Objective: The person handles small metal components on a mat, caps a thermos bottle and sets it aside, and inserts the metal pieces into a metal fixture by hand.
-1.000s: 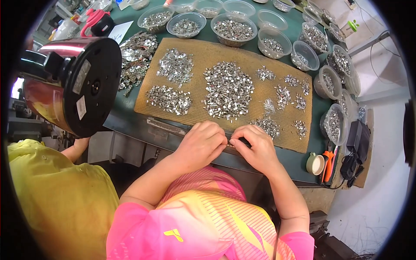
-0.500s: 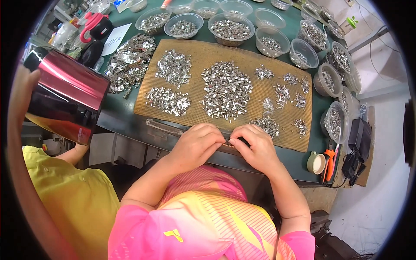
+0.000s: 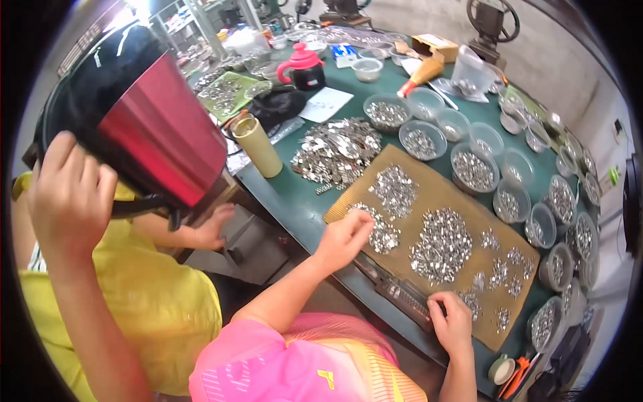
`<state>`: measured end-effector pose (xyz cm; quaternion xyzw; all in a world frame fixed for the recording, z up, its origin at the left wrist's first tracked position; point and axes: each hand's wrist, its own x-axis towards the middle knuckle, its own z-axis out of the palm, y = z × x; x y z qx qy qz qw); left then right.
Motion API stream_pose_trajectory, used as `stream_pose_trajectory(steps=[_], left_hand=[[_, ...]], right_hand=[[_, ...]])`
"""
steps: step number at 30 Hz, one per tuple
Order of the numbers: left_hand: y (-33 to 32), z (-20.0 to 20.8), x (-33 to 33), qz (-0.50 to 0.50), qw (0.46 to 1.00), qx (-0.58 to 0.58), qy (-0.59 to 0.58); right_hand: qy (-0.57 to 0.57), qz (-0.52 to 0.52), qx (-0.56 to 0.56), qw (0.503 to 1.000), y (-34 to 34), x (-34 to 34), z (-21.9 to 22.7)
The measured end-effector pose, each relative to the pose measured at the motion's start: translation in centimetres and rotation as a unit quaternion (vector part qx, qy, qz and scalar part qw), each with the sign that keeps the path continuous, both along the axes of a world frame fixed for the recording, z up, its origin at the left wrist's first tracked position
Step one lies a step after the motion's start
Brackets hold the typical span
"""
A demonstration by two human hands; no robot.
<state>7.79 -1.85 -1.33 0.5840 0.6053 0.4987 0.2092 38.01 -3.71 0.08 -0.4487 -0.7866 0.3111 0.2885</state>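
Note:
My left hand [image 3: 345, 236] is at the left pile of small shiny metal pieces [image 3: 384, 238], thumb and fingers pinched together; whatever they hold is too small to make out. Nearer the table's front edge, my right hand [image 3: 452, 320] has its fingers curled together beside the end of a narrow dark metal bar [image 3: 400, 293]. Its fingertips hide whatever may be in them. Both piles and hands are on or by a tan textured mat [image 3: 429, 179]. A larger heap of metal pieces [image 3: 441, 246] lies between my hands, with smaller groups [image 3: 497, 273] to the right.
At my left, a person in yellow grips a red and black kettle [image 3: 167, 127] by its handle. A pale yellow cup [image 3: 258, 146] stands near the table's left edge. Plastic bowls of metal parts [image 3: 474, 167] line the mat's far side. Orange-handled pliers [image 3: 516, 378] lie at right.
My view has swung left. My hands, formerly close together at the front edge, are apart; the left has reached the left pile. The other person's kettle appears higher and larger.

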Motion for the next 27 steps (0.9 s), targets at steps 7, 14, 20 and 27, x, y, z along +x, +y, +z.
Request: stream_pose_trajectory(steps=[7,14,20,27], left_hand=[[-1.2,-3.6,-8.1,0.12,0.98,0.054,-0.15],[0.2,-4.4,-16.2,0.346,0.923,0.123,-0.118],[9.6,-4.9,-17.8,0.3,0.951,0.004,-0.072],[17.7,-11.8,-21.7,0.295,0.951,0.048,-0.084]], right_hand=[[0.029,0.002,-0.022,0.999,-1.5,0.5,0.5],[0.048,-0.004,-0.053,0.997,-1.6,1.6,0.0],[0.031,-0.096,-0.13,0.986,-1.1,5.3,-1.0],[-0.044,-0.042,-0.004,0.998,3.6,12.1,-2.7]])
